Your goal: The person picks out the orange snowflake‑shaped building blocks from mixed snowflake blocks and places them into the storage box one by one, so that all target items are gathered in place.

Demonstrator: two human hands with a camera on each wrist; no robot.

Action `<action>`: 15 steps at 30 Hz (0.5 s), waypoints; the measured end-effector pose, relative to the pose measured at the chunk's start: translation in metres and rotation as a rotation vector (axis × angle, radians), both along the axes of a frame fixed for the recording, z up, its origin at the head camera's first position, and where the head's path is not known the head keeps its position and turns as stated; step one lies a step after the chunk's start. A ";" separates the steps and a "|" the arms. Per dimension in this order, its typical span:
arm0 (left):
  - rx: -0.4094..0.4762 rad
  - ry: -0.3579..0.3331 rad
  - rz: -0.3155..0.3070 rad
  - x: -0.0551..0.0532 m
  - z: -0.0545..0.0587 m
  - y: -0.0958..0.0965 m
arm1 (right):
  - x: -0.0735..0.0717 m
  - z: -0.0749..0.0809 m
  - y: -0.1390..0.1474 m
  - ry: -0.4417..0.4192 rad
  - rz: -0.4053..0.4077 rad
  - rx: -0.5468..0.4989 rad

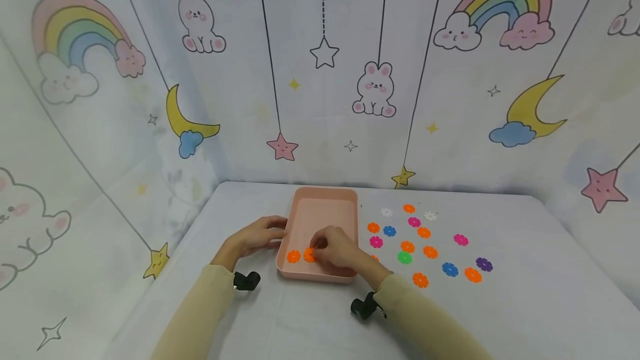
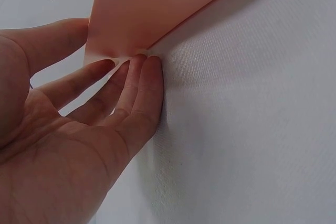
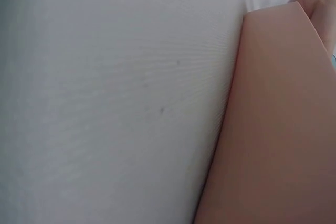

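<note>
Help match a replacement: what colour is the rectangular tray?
The tray is peach-pink, clearest in the head view.

White table (image 1: 290,321) before pale, rainbow-printed backdrop (image 1: 325,110)

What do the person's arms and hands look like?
The left sleeve and right sleeve are long and pale yellow. The left hand and right hand wear no gloves. A small black gadget shows near the left sleeve, another near the right.

From my head, the view looks forward and down over the whole tray (image 1: 327,210) and table (image 1: 285,321). The left wrist view faces my left hand (image 2: 94,140) close up; the right wrist's, also near, shares the tray's outside.
</note>
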State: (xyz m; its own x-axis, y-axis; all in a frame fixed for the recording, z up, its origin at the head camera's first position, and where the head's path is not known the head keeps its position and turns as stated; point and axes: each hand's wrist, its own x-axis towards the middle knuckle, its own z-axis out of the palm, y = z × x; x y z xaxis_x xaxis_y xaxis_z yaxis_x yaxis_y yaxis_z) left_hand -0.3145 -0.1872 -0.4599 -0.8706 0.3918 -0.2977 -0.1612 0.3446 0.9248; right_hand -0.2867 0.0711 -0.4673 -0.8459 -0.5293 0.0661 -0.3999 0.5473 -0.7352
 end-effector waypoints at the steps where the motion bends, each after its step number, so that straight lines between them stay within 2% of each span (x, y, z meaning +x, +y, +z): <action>1: 0.000 -0.001 0.003 0.000 0.000 0.000 | 0.000 0.000 0.000 -0.001 0.003 0.005; 9: -0.006 -0.003 0.009 0.001 0.002 0.003 | 0.003 0.002 0.001 0.004 0.026 0.036; 15: -0.023 0.006 0.014 0.002 0.002 0.002 | 0.011 0.014 0.008 0.012 0.024 0.068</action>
State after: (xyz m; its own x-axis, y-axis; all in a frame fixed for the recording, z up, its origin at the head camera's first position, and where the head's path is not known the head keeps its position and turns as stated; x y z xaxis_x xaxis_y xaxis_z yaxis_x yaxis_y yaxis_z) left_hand -0.3123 -0.1851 -0.4582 -0.8776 0.3728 -0.3013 -0.1604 0.3640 0.9175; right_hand -0.2762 0.0796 -0.4531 -0.8324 -0.5528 0.0388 -0.4217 0.5864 -0.6916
